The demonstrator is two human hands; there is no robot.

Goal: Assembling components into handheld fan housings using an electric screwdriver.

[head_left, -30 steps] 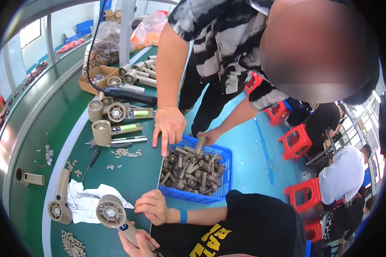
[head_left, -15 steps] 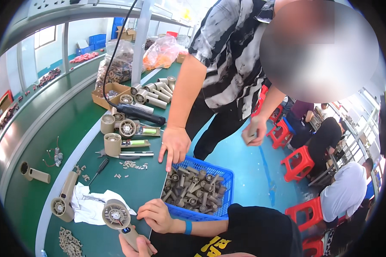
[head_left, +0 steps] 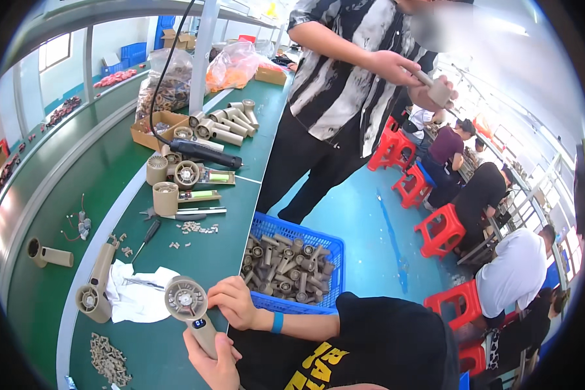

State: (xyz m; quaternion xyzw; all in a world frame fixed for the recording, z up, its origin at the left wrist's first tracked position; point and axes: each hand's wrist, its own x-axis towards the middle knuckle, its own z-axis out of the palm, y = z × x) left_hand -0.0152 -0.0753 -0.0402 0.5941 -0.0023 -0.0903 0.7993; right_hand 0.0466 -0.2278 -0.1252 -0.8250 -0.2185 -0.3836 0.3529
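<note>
The left hand [head_left: 216, 361] wraps its fingers around the handle of a tan plastic hair-dryer body [head_left: 190, 311]; the right hand's [head_left: 233, 302] curled fingers touch its round head above the green bench [head_left: 227, 224].

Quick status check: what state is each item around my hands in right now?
Left hand: gripping the dryer handle.
Right hand: fingers at the dryer head.
Tan hair dryer: held up, round end facing the camera.
Blue crate: full of tan parts.
White cloth: crumpled on the table.
</note>
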